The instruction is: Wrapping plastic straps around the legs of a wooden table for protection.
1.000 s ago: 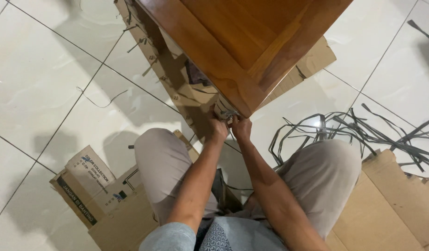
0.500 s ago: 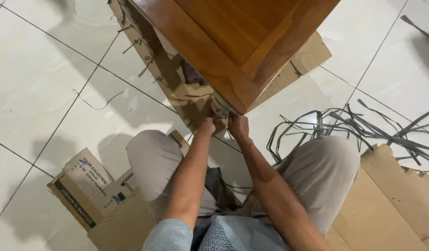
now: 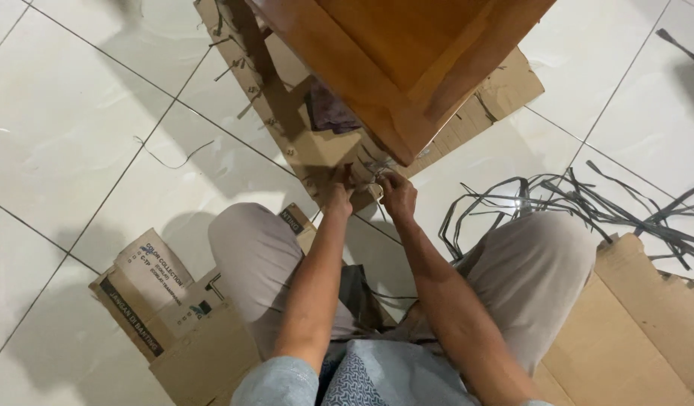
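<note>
Both hands — left hand (image 3: 338, 192), right hand (image 3: 398, 197) — grip cardboard wrapping (image 3: 324, 146).

Wooden cabinet (image 3: 407, 68) corner now higher, both hands lower beneath it, dark cloth (image 3: 330, 111) uncovered.

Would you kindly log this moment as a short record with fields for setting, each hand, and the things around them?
setting: white tiled floor, seen from above; person sitting on it, knees apart
left hand: at the packing under the wooden furniture corner; grip unclear
right hand: beside the left hand, fingers at the same packing; grip unclear
under furniture: flat cardboard
right side: loose dark straps, cardboard sheet
left side: printed box
</note>
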